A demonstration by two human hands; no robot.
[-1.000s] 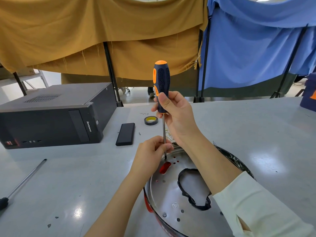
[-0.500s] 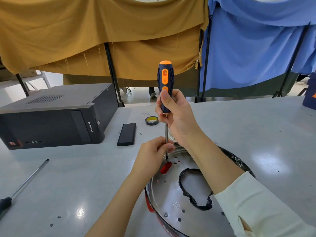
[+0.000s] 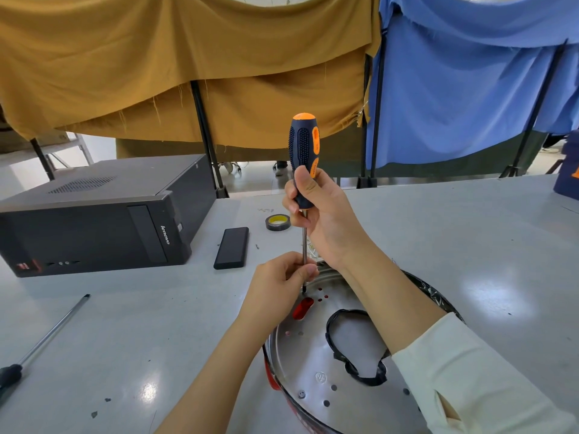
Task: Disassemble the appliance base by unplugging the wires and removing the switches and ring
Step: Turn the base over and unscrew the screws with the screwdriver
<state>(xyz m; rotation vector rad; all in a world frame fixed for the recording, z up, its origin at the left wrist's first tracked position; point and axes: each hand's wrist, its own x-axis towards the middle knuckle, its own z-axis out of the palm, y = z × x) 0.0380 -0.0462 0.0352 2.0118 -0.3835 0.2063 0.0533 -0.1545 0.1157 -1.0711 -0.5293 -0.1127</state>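
A wide pale grey desk [image 3: 438,233] is seen carrying everything, with mustard-yellow cloth [image 3: 175,64] and blue cloth [image 3: 470,83] hung on black stands behind it. A black desktop computer case [image 3: 94,214] is laid on its side at the far left of the desk.

The round appliance base [image 3: 316,364] is placed at the near edge of the desk, slightly right of centre, and is partly cut off by the lower border. Its upturned face is a shiny silver metal disc pierced by small round holes, with a red body showing below its left edge. A large irregular opening edged in black [image 3: 354,349] is cut through the middle of the disc, and a red oblong slot [image 3: 302,307] is seen nearer the far rim.

A long screwdriver with a dark blue and orange handle [image 3: 302,151] is held upright over the base, its tip set on the disc just beyond the red slot. The lower part of the handle is wrapped by the right hand [image 3: 326,220], whose grip is closed around it. The bare steel shaft is pinched low down by the fingers of the left hand [image 3: 279,277].

A flat black rectangular block [image 3: 232,248] is laid beside the computer case, a roll of black tape with a yellow core [image 3: 277,222] lies beyond it, and a second long-shafted tool [image 3: 44,343] rests at the near left.
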